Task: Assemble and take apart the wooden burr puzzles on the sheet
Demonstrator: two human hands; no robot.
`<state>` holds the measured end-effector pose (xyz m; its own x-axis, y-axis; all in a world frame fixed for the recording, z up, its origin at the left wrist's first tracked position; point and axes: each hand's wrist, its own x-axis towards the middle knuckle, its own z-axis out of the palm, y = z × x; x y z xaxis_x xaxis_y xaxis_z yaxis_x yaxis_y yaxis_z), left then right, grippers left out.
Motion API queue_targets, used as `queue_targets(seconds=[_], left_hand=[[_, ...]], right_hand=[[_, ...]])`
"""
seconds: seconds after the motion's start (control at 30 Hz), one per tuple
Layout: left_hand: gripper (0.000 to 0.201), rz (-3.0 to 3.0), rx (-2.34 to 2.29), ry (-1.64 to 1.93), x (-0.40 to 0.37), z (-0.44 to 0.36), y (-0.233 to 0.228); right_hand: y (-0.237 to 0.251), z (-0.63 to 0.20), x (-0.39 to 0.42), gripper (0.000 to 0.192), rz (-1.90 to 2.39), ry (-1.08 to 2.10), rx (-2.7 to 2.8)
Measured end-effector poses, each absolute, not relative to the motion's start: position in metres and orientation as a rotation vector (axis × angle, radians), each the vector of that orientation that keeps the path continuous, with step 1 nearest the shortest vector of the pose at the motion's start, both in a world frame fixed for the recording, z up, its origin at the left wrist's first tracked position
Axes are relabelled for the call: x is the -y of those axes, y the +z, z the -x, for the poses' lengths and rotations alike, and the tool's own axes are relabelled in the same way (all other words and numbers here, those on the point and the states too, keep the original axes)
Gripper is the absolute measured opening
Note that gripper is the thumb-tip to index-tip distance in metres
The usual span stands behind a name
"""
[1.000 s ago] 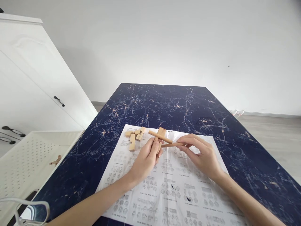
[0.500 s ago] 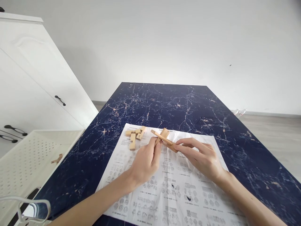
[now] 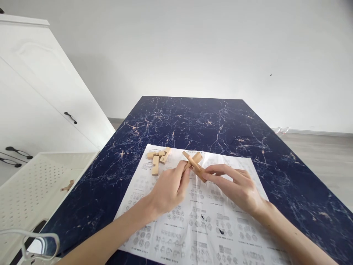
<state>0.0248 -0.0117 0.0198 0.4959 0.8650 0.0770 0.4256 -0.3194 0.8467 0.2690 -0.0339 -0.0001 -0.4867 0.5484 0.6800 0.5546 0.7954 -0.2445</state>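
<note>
My left hand [image 3: 168, 189] and my right hand [image 3: 237, 187] meet over a printed instruction sheet [image 3: 198, 217] on the dark blue marble table [image 3: 209, 125]. Between their fingertips they hold two crossed wooden puzzle bars [image 3: 194, 164], which form an X just above the paper. The left fingers pinch the bar that slants up to the right; the right fingers grip the lower end of the other bar. Three loose wooden puzzle pieces [image 3: 158, 158] lie on the sheet's far left corner, a short way from my left hand.
A white perforated tray [image 3: 35, 184] stands to the left of the table with one small wooden piece [image 3: 67, 187] in it. A white cabinet [image 3: 41, 99] with black handles rises behind it. A white cable loop [image 3: 30, 246] shows at the bottom left.
The held wooden bars have turned from a flat cross into a steeper X and shifted slightly right. Both hands have stayed on them and moved a little closer together.
</note>
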Motion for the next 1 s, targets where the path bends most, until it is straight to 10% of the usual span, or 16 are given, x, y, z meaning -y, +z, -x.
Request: queue_targets(seconds=[1.0], left_hand=[[0.052, -1.389, -0.844, 0.111, -0.007, -0.008, 0.040]], right_hand=[[0.017, -0.259, 0.041, 0.019, 0.873, 0.532, 1.998]])
